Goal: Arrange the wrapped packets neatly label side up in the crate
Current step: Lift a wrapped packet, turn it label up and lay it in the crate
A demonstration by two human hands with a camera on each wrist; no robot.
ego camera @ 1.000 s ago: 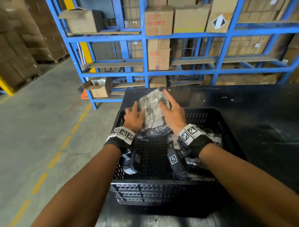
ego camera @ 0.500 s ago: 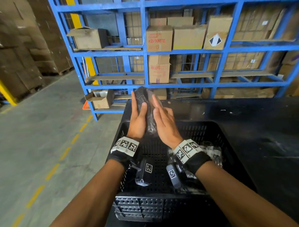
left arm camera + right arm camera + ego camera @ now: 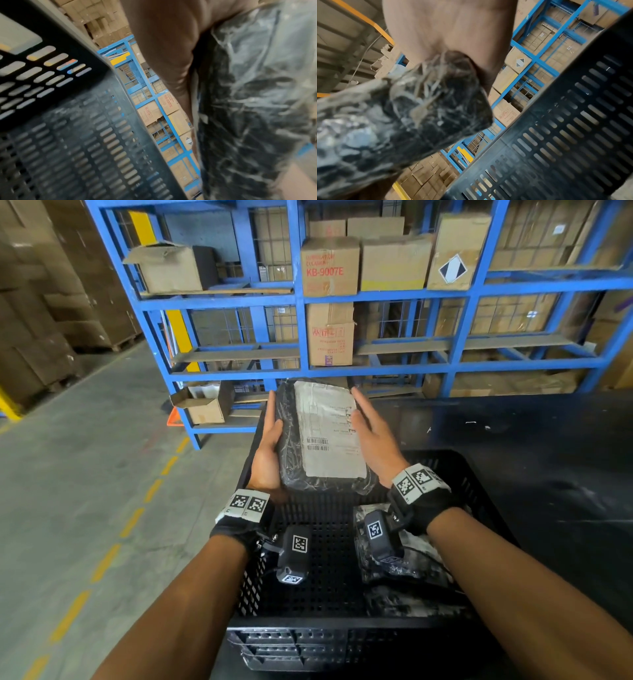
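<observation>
With other wrapped packets [image 3: 404, 570] already lying at the crate's [image 3: 329, 642] 4 o'clock side, you're partway: one black packet [image 3: 322, 436] is label-up above the 12 o'clock wall, not yet placed. Your left hand [image 3: 269, 453] cups its edge; right hand [image 3: 375, 436] fingers straight against the label [image 3: 329, 426].

A black table [image 3: 548, 474] carries a black perforated crate [image 3: 342, 642].
</observation>
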